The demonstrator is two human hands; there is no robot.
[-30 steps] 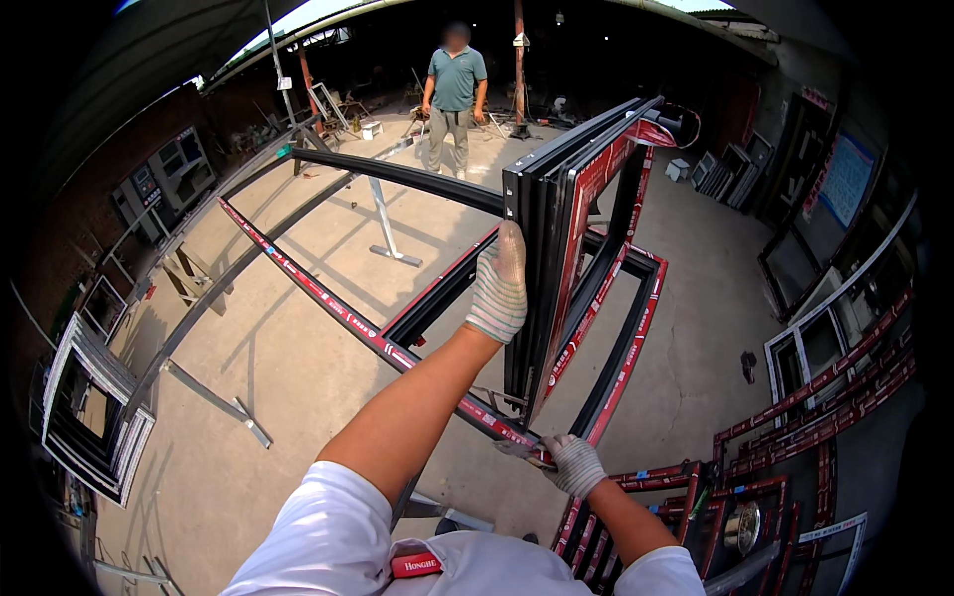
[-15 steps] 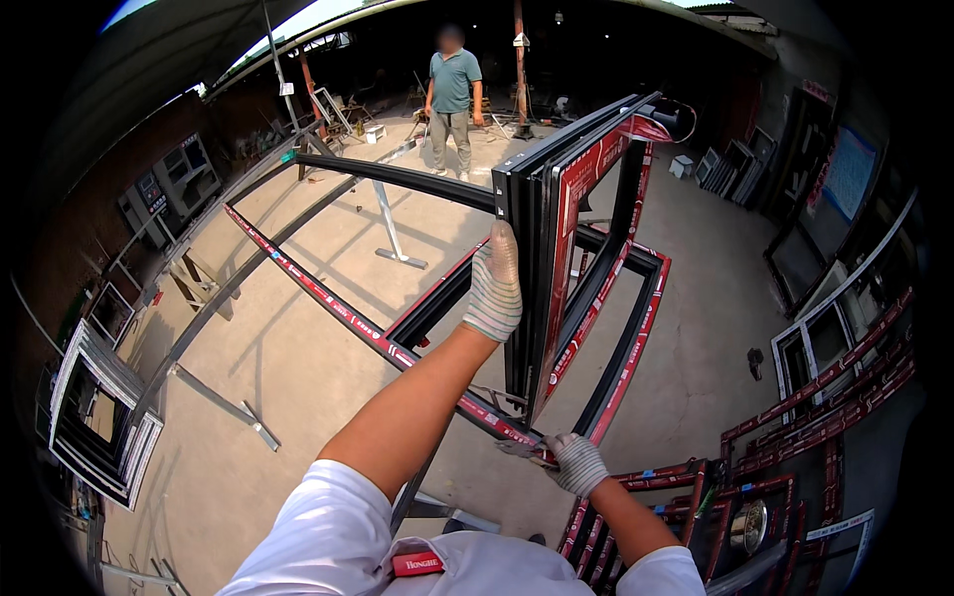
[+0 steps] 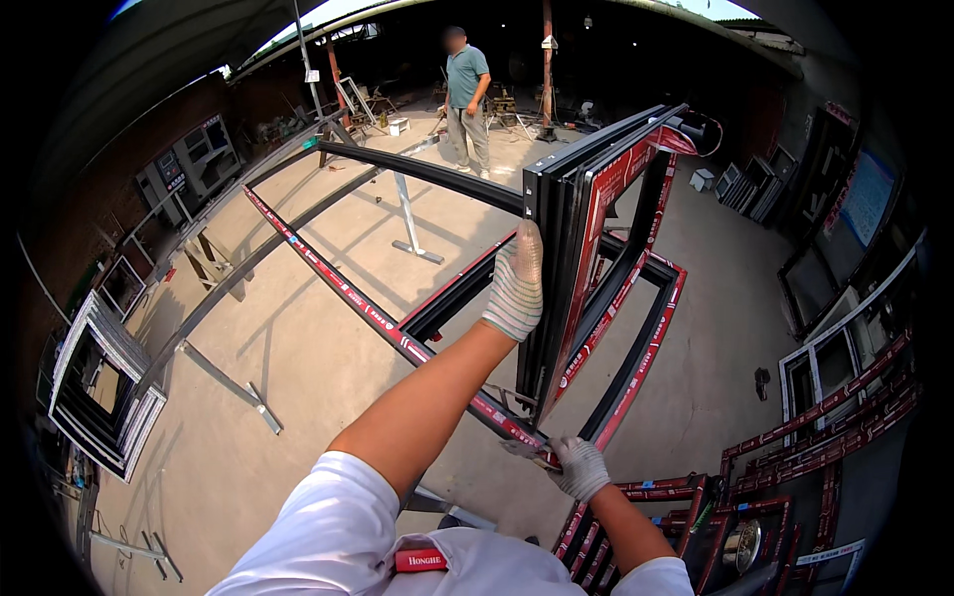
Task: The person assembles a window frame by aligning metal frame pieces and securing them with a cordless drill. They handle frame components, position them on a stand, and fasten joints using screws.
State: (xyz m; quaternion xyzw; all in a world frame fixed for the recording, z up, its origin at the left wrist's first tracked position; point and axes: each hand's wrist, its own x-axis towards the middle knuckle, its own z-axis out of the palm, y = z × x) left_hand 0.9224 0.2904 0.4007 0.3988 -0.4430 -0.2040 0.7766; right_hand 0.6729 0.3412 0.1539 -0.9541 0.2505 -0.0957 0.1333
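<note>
My left hand (image 3: pixel 516 284), in a striped knitted glove, lies flat with its fingers stretched upward along the side of a black window sash (image 3: pixel 537 268). This sash stands upright, swung out from a large black window frame (image 3: pixel 343 298) with red protective film. Low by the sash's bottom corner, my gloved right hand (image 3: pixel 580 468) is closed round a grey metal hand tool that looks like pliers (image 3: pixel 523 450). The tool's tip is close to the frame's near bar; whether they touch I cannot tell. The right fingertips are partly hidden.
A person (image 3: pixel 466 94) in a green shirt stands beyond the frame. Metal stands (image 3: pixel 407 214) are beneath it. Red-filmed frames (image 3: pixel 676 490) are stacked at the lower right, with a round metal bowl (image 3: pixel 741 545) among them. Silver frames (image 3: pixel 104 397) lean at the left.
The view has turned slightly, so the scene sits further right. Both hands keep about the same places against the sash and frame. The person beyond has turned and bent an arm.
</note>
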